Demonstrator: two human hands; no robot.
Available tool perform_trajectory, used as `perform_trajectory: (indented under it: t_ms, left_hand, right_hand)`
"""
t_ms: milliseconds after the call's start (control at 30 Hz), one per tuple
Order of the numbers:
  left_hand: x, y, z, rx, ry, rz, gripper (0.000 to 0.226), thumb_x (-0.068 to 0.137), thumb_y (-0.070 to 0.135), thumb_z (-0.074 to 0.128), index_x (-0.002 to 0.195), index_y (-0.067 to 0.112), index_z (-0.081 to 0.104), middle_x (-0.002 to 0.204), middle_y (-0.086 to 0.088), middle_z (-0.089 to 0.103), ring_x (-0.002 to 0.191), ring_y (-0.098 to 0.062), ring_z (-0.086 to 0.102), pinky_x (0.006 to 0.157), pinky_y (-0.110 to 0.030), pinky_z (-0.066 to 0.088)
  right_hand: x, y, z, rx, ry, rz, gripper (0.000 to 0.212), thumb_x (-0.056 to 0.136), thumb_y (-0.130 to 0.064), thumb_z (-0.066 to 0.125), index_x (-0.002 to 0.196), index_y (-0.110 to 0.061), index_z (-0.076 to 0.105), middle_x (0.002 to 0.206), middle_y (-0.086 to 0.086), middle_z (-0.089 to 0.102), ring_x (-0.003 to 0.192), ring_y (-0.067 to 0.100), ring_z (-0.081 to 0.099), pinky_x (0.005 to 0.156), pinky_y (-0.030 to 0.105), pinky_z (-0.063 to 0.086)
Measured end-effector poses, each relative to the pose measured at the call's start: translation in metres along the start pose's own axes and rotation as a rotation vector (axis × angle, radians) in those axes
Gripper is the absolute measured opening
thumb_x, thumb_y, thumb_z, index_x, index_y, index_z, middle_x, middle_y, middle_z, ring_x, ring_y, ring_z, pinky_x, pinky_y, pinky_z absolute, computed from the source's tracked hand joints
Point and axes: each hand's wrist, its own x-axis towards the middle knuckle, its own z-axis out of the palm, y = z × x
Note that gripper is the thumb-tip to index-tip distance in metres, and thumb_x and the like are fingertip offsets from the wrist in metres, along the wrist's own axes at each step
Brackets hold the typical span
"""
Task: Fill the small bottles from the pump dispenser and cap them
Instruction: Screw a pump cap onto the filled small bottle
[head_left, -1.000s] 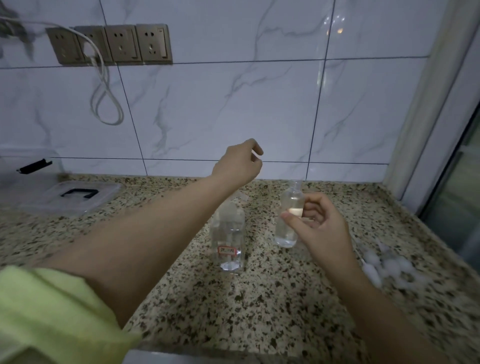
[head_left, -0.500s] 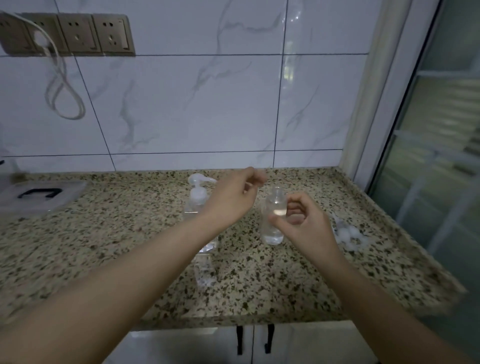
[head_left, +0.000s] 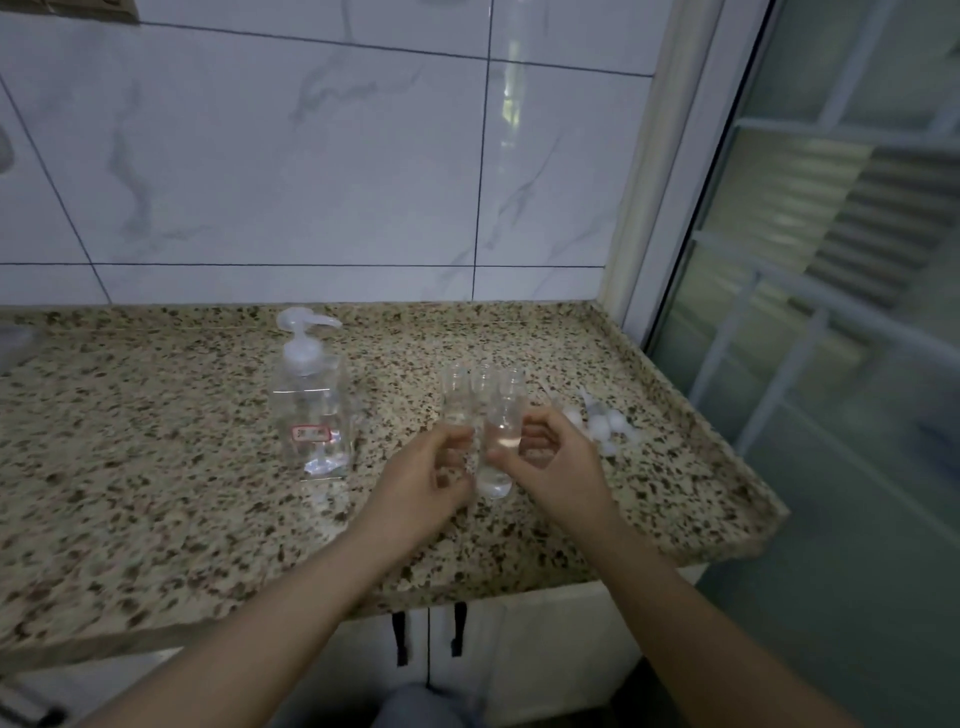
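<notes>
The left hand, raised a second ago, is now gripping a small bottle right of the pump dispenser (desk-level); the right hand is still gripping another bottle.

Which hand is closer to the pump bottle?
Left. The left hand is just right of the pump bottle, gripping a small bottle. The right hand is farther right, holding another small bottle.

Bare counter lies open left of the pump dispenser and along the front edge. The bottles crowd the middle, caps just right, wall behind.
</notes>
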Motion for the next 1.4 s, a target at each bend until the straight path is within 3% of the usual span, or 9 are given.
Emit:
perform_trajectory:
  t_ms: [100,267,400,633,800,967,1133,1300,1400]
  left_hand:
    - [0.001,0.001,0.014,0.006,0.033,0.008,0.051,0.088,0.015,0.072,0.134,0.024,0.053,0.124,0.013,0.058,0.112,-0.003,0.056,0.095,-0.024,0.052]
    - [0.005,-0.002,0.032,-0.021,0.095,0.009,0.045,0.087,0.016,0.073,0.128,0.024,0.055,0.113,0.012,0.062,0.103,-0.003,0.06,0.088,-0.031,0.056]
    - [0.007,-0.002,0.043,-0.054,0.125,0.01,0.038,0.087,0.02,0.074,0.12,0.022,0.056,0.109,0.01,0.065,0.097,-0.004,0.063,0.083,-0.036,0.058]
    - [0.004,-0.006,0.052,-0.082,0.169,0.044,0.033,0.087,0.03,0.074,0.115,0.025,0.057,0.106,0.015,0.065,0.093,-0.001,0.064,0.077,-0.036,0.058]
    - [0.0,-0.008,0.053,-0.136,0.208,0.046,0.035,0.086,0.027,0.076,0.116,0.029,0.059,0.103,0.019,0.066,0.087,-0.001,0.064,0.072,-0.036,0.056]
    - [-0.001,-0.014,0.054,-0.146,0.212,0.041,0.037,0.085,0.027,0.076,0.118,0.029,0.059,0.106,0.019,0.066,0.091,0.001,0.063,0.075,-0.033,0.057]
    - [0.001,-0.022,0.055,-0.14,0.193,0.031,0.041,0.085,0.036,0.074,0.122,0.031,0.057,0.111,0.018,0.065,0.098,-0.002,0.063,0.082,-0.034,0.057]
    - [0.001,-0.023,0.055,-0.138,0.206,0.034,0.044,0.085,0.034,0.075,0.124,0.03,0.057,0.116,0.017,0.065,0.106,-0.001,0.061,0.088,-0.034,0.055]
    - [0.0,-0.024,0.055,-0.144,0.225,0.043,0.043,0.084,0.032,0.076,0.123,0.029,0.058,0.117,0.017,0.064,0.109,-0.001,0.061,0.092,-0.034,0.054]
  right_hand:
    - [-0.002,0.003,-0.001,0.007,-0.008,0.004,0.04,0.078,-0.023,0.089,0.11,-0.022,0.065,0.102,-0.007,0.071,0.095,0.007,0.067,0.081,0.026,0.06]
    - [-0.006,0.002,-0.001,0.024,-0.047,-0.035,0.039,0.08,-0.019,0.087,0.101,-0.04,0.062,0.1,-0.014,0.071,0.097,0.004,0.067,0.081,0.025,0.06]
    - [-0.006,0.005,-0.019,0.042,-0.179,-0.001,0.053,0.084,-0.008,0.082,0.13,-0.025,0.063,0.117,-0.013,0.07,0.107,0.001,0.067,0.088,0.021,0.058]
    - [0.026,0.035,-0.063,-0.338,0.235,-0.06,0.033,0.086,-0.015,0.08,0.118,-0.018,0.07,0.1,-0.005,0.07,0.088,0.01,0.065,0.073,0.021,0.057]
    - [0.042,0.056,-0.055,-0.633,0.218,-0.182,0.034,0.084,-0.031,0.082,0.111,-0.014,0.069,0.095,-0.002,0.063,0.085,0.015,0.059,0.075,0.027,0.051]
    - [0.042,0.066,-0.042,-0.833,0.263,-0.367,0.023,0.078,-0.019,0.084,0.094,-0.009,0.071,0.091,0.005,0.067,0.084,0.023,0.062,0.071,0.028,0.053]
    - [0.044,0.066,-0.041,-0.935,0.26,-0.349,0.025,0.078,-0.009,0.082,0.1,-0.005,0.072,0.098,0.013,0.071,0.095,0.033,0.068,0.078,0.043,0.061]
    - [0.037,0.043,-0.047,-0.917,0.385,-0.293,0.026,0.076,-0.019,0.084,0.098,-0.014,0.072,0.092,0.001,0.067,0.074,0.017,0.06,0.053,0.022,0.04]
    - [0.036,0.023,-0.053,-0.827,0.389,-0.242,0.022,0.08,-0.026,0.081,0.098,-0.017,0.07,0.095,-0.004,0.062,0.07,0.012,0.057,0.051,0.025,0.046]
